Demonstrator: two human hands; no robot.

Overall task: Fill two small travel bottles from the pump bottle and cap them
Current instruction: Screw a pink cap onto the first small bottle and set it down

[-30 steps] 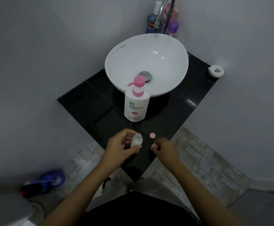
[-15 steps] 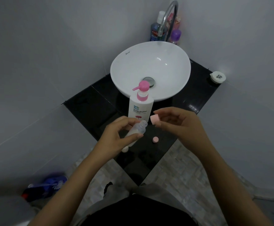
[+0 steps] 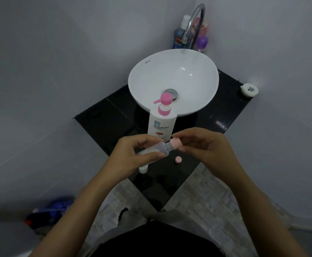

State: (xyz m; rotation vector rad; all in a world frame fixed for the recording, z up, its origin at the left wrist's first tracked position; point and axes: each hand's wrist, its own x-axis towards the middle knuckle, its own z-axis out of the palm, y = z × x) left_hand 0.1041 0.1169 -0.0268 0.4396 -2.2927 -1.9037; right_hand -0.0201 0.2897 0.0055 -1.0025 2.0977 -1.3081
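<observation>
A person's two bare hands meet just in front of a white pump bottle (image 3: 161, 125) with a pink pump head, which stands upright on a black countertop (image 3: 103, 123).

The left hand (image 3: 133, 156) grasps a small clear travel bottle (image 3: 159, 150), thumb below and fingers above. The bottle is tilted, its neck pointing up and toward the pump bottle, with white liquid visible inside.

The right hand (image 3: 205, 145) pinches a pink cap (image 3: 175, 142) between thumb and fingertips. The cap sits on the neck of the travel bottle; whether it is fully screwed on cannot be told.

A second pink cap (image 3: 178, 159) lies loose on the countertop, nearer the viewer than the pump bottle and just below the hands. A second travel bottle (image 3: 143, 168) stands there too, mostly hidden under the left hand, showing only its white lower part.

Behind the pump bottle sits a round white sink basin (image 3: 198, 80) with a chrome faucet (image 3: 193, 21) arching above it. Several toiletry bottles (image 3: 179, 36) crowd the corner behind the faucet. A small round white container (image 3: 249, 89) rests well to the right of the pump bottle, at the countertop's far edge.
</observation>
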